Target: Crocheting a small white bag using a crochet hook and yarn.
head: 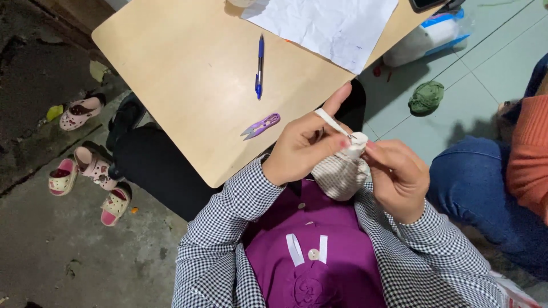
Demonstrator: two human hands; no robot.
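Nearest me, both hands meet over my chest on a small checked fabric pouch (pixel 339 174). My left hand (pixel 302 145) is closed on its white top and a white ribbon (pixel 332 121); my right hand (pixel 399 177) pinches the other side. I judge the stitching unfinished. Farther off on the table (pixel 188 74), purple thread snips (pixel 261 125) and a blue pen (pixel 260 67) lie untouched.
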